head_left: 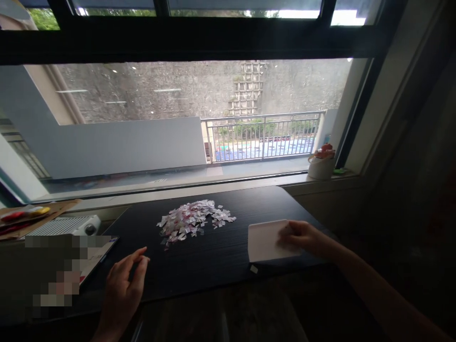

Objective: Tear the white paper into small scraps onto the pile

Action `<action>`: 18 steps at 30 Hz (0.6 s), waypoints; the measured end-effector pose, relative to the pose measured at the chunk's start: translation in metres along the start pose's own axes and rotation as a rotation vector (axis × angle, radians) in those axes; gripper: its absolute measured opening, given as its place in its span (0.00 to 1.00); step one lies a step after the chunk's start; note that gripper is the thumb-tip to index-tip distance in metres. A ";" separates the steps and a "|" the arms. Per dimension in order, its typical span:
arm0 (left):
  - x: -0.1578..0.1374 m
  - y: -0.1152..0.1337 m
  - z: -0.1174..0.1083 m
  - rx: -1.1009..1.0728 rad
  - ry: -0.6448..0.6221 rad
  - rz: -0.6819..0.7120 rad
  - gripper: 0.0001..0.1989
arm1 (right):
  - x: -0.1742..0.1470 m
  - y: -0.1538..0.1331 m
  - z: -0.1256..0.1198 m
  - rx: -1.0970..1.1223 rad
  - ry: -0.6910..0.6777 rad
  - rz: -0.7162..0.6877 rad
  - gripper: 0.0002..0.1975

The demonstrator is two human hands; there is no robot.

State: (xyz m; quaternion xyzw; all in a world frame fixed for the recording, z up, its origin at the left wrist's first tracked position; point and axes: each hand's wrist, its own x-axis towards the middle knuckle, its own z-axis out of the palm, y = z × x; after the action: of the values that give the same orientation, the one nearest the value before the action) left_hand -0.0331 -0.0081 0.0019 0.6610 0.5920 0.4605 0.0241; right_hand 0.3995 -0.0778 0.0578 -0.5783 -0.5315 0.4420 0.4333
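Note:
My left hand (pixel 124 285) is over the left front of the dark table (pixel 199 270). Its fingers are loosely curved, with a small gap between thumb and forefinger and nothing visible in it. My right hand (pixel 301 236) is over the right part of a white, shallow box-like piece (pixel 263 242), fingers pinched together and a shadow beneath them. Whatever those fingertips hold is too small to make out. A heap of small cut paper pieces (pixel 192 218), white with some pinkish ones, lies at the table's back middle. One loose paper piece (pixel 253 269) rests just in front of the white piece.
Behind the table runs a window sill (pixel 231 186), with a white bottle with an orange top (pixel 321 161) at its right. A white slatted unit (pixel 67 225) and a brown board (pixel 39 213) with colourful items stand at the left. A flat, partly pixelated item (pixel 98 254) lies by the table's left edge.

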 end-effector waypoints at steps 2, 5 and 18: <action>0.000 0.000 0.000 -0.002 -0.001 0.001 0.19 | -0.001 0.004 -0.002 0.035 -0.008 0.030 0.21; 0.000 0.000 0.000 -0.009 -0.006 -0.001 0.20 | -0.005 0.009 -0.004 0.044 -0.025 0.043 0.19; 0.000 0.000 0.002 -0.012 0.016 0.000 0.21 | 0.001 0.012 0.005 0.157 0.009 0.027 0.19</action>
State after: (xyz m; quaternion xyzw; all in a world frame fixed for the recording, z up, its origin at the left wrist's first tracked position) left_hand -0.0318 -0.0071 0.0001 0.6573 0.5895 0.4690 0.0233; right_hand 0.3979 -0.0770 0.0445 -0.5518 -0.4852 0.4855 0.4738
